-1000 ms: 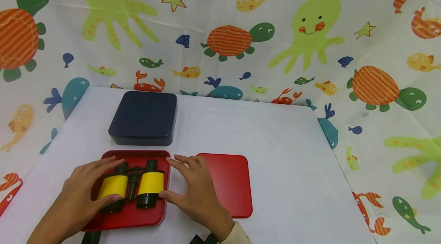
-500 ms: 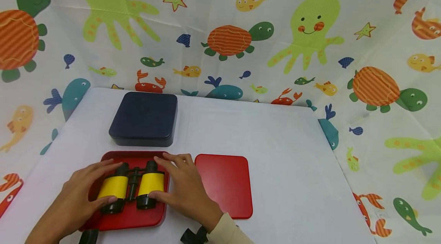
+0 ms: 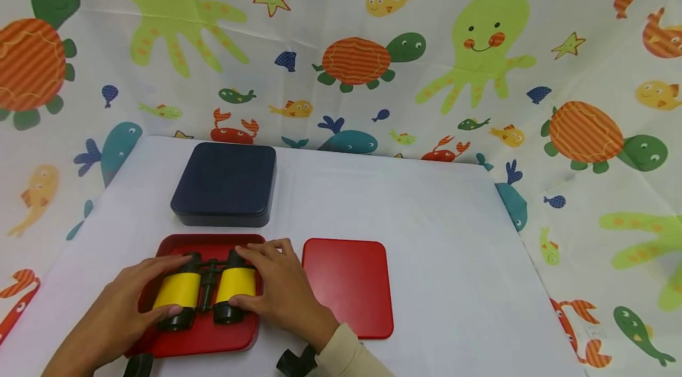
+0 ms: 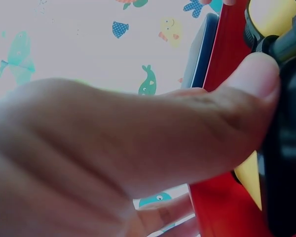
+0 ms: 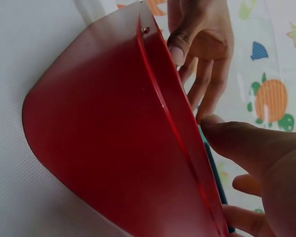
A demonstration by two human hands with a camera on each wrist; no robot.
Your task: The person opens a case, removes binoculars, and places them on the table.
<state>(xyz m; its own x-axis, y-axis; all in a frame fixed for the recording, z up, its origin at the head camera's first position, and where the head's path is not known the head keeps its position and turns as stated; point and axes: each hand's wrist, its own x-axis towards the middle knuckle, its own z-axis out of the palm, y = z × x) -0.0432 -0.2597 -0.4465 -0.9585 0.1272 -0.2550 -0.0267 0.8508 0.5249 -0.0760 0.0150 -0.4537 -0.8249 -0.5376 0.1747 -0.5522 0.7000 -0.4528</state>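
Yellow-and-black binoculars [image 3: 236, 283] lie in an open red tin [image 3: 213, 346], eyepieces towards the far side. My left hand [image 3: 119, 306] grips the left barrel, thumb by the front lens and fingers at the eyepiece end. On the other barrel, my right hand [image 3: 288, 291] holds with its thumb near the lens and its fingertips at the eyepiece. Close up in the left wrist view, the left thumb [image 4: 256, 79] is against the black part of the binoculars [image 4: 288, 153]. The right wrist view shows the outside of the red tin [image 5: 108, 123], which hides the binoculars there.
A dark blue closed tin [image 3: 226, 181] stands just behind the red one. To the right, a flat red lid [image 3: 348, 291] lies on the white table [image 3: 447, 270]. A patterned sea-animal cloth [image 3: 373, 105] hangs behind and along the sides.
My right hand has moved left from the tin's right rim onto the right barrel, its fingers drawing in. The left hand stays around the left barrel. The binoculars remain in the tin.
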